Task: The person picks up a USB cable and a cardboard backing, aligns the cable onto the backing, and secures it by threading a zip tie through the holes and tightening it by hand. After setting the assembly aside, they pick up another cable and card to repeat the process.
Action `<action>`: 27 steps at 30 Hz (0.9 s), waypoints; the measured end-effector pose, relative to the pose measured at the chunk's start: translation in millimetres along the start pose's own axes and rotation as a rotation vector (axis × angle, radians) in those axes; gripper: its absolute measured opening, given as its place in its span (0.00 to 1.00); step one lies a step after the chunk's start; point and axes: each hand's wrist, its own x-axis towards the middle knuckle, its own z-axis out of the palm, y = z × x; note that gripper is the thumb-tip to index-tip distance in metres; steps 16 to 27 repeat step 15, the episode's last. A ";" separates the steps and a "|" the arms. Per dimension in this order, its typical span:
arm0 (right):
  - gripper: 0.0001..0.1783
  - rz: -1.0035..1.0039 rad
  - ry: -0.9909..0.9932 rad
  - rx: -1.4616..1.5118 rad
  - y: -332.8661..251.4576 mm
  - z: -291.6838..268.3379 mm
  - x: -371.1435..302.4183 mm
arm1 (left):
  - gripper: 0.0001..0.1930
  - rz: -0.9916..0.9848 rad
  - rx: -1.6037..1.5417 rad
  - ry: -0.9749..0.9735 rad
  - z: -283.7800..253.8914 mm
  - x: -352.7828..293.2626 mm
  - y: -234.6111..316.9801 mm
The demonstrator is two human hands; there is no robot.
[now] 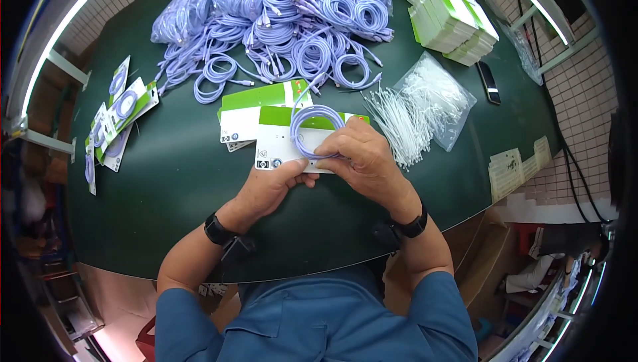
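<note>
My left hand grips the lower edge of a green and white packaging card, its thumb on the card's face. Against that card lies a coiled lilac cable, pinched at its lower right by my right hand. One strand of the coil stands up past the card's top edge. Behind the held card, more green and white cards lie on the table. To the right of my right hand, white cable ties spill out of a clear plastic bag.
A large heap of coiled lilac cables covers the far side of the dark green table. Cards carrying cables are piled at the left. Stacked cards stand at the far right, near a black phone. Paper sheets lie along the right edge.
</note>
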 end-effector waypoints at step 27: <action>0.13 0.018 -0.037 0.228 16.8 33.0 -6.5 | 0.21 0.035 0.057 0.121 -7.0 -6.5 -11.0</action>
